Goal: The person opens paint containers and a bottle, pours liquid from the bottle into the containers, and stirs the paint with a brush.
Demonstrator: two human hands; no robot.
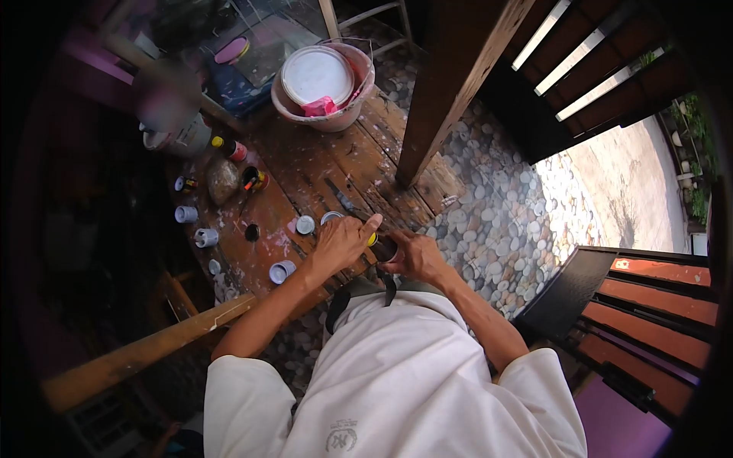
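A dark bottle point(386, 249) with a yellow cap point(372, 239) lies between my two hands, close in front of my body at the table's near edge. My right hand point(418, 256) is wrapped around the bottle's dark body. At the cap end my left hand point(343, 243) is closed, its thumb over the yellow cap and its other fingers partly hidden. Just beyond the left hand are a round lid point(331, 217) and a small pale can point(305, 224). A dark flat tool point(340, 195), perhaps a scraper, lies farther up the boards.
The paint-spotted wooden table point(305, 172) bears a bucket point(324, 122) with a white lid point(317, 75), a yellow-capped bottle point(230, 148), a stuffed plastic bag point(223, 182) and several small cups. A wooden post point(447, 91) rises at right. Pebble-patterned floor point(489, 198) lies beyond.
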